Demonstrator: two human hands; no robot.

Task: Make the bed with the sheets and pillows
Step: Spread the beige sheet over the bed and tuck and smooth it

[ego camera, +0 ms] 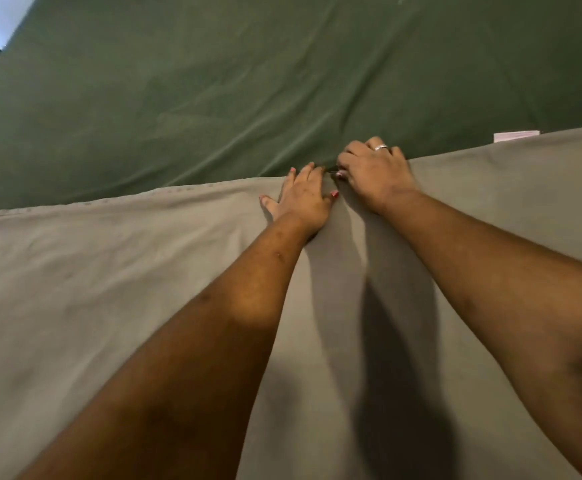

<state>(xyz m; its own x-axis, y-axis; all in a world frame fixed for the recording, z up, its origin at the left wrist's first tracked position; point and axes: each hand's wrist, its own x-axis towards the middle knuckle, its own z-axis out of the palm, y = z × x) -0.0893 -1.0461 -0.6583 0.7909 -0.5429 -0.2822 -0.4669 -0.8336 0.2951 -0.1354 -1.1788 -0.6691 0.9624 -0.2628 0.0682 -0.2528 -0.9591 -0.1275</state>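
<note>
While the green sheet (248,81) already lies stretched over the mattress beyond both hands, the grey sheet (92,289) covers only the near part, spreading out under the forearms and to either side of them. Its hem (144,197) runs straight across at the fingertips, so the two sheets meet just where the hands work. The left hand (301,199) lies flat on the grey sheet just short of the hem, fingers straight and spread wide, holding nothing. It looks placed there to pin the cloth so it does not slide. Touching or nearly touching it on its right, the right hand (374,173) has its fingers curled down over the hem and appears to pinch the edge, probably to tug it straight or draw it further up the bed. The fingertips are tucked out of sight, so the exact grip is a guess. Well to the right of that hand a white tag (516,136) sticks out past the hem, which suggests this is the sheet's marked end. A ring (380,147) shows on one right finger. No pillows are in view, so I judge the task is at the sheet-laying stage, with smoothing and pillows not yet done.
</note>
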